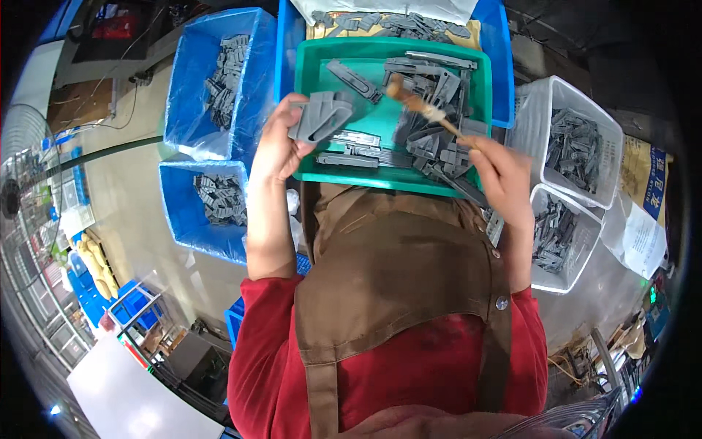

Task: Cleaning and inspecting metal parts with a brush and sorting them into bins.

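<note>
My left hand (281,139) is closed around a grey plastic part (322,118) with a long slot in it, held over the left side of a green tray (311,69). My right hand (501,174) grips the thin handle of a small mallet (417,102), at the tray's right side. The mallet's brown head points up and left, apart from the held part and slightly smeared by motion. Beneath them in the tray lie several loose grey plastic parts (431,135), heaped mostly on the right. One long part (353,80) lies alone near the tray's back left.
Behind the green tray, a blue bin (499,66) holds more grey pieces. Two blue bins, one lined with plastic (252,80) and one nearer (175,219), stand on the left. Two white baskets (614,146) of grey parts stand on the right, beside a white bag (635,234).
</note>
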### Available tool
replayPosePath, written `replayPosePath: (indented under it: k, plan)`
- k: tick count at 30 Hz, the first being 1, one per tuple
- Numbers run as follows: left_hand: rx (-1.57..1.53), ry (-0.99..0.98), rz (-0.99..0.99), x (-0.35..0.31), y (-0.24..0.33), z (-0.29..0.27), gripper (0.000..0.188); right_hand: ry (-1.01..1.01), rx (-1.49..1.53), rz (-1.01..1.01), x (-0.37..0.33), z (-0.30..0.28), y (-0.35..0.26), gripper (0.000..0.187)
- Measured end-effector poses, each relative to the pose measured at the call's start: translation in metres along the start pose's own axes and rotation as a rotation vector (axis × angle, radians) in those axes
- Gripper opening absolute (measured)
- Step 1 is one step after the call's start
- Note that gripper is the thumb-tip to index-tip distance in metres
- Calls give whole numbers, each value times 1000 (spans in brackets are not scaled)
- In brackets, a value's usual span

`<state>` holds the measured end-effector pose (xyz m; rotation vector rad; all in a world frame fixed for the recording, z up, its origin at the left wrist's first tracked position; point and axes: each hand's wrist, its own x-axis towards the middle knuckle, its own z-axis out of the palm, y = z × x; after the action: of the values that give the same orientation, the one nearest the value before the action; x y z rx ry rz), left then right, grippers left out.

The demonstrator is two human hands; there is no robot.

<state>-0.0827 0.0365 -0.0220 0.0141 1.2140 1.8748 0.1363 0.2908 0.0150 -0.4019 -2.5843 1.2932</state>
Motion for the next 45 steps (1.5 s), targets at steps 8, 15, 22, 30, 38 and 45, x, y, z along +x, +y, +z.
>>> replayPosePath:
  k: [8, 15, 22, 30, 38, 45]
  plan:
    - [50, -11, 103, -8, -11, 6, 29, -128, 72, -209, 15, 19, -20, 15]
    - [-289, -128, -91, -5, -17, 4, 42, 33, 65, -154, 11, 11, -21, 15]
    - [-788, -150, -206, -10, -30, 13, 38, -140, 7, -233, 9, 35, -21, 15]
    - [-981, -193, -390, -23, -38, 23, 36, -133, -18, -275, 21, 24, -30, 15]
    - [-657, -114, -338, -37, -17, 10, 32, 147, 46, -67, 25, 15, -26, 17]
    - [699, 371, -399, -83, 93, -88, 22, 236, 39, 97, 15, 3, -4, 21]
